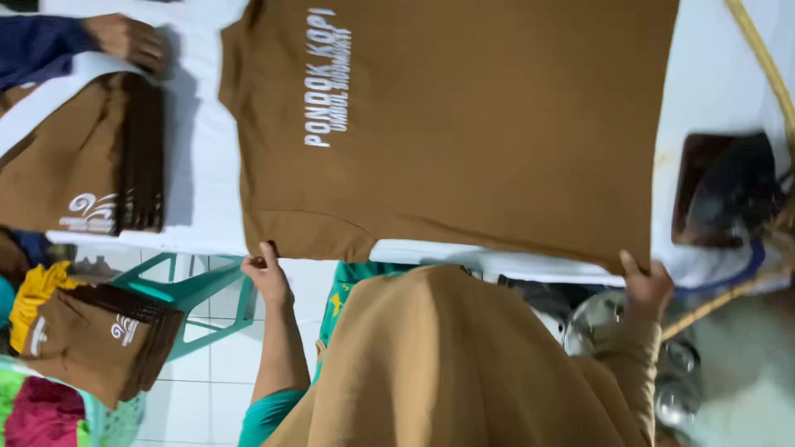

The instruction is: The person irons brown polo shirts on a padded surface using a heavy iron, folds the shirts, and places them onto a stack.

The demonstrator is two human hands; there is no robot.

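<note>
head view: looks down over a white table (203,165) with a brown shirt (497,124) spread flat on it, white print near one end.
left hand (267,273): closed in a pinch on the near edge of the shirt, close to a sleeve; the forearm is bare, with a teal sleeve lower down.
right hand (648,285): closed on the near corner of the shirt at the far end of the same edge, thumb on top of the cloth; the arm is in a brown sleeve.
shirt: lies mostly on the table, with its near edge at the table rim, held between both hands.
scarf (447,364): tan cloth fills the lower middle, between the two arms.
other hand (128,41): a co-worker's hand, dark blue sleeve, rests on the table just beside a pile.
pile (91,165): folded brown shirts stacked on the table, left of the spread shirt and apart from it.
second pile (108,335): more folded brown shirts below the table, near a teal stool (195,290).
yellow cloth (33,290): touches the second pile.
dark tray (720,190): on the table at the right, beyond the shirt; blurred.
</note>
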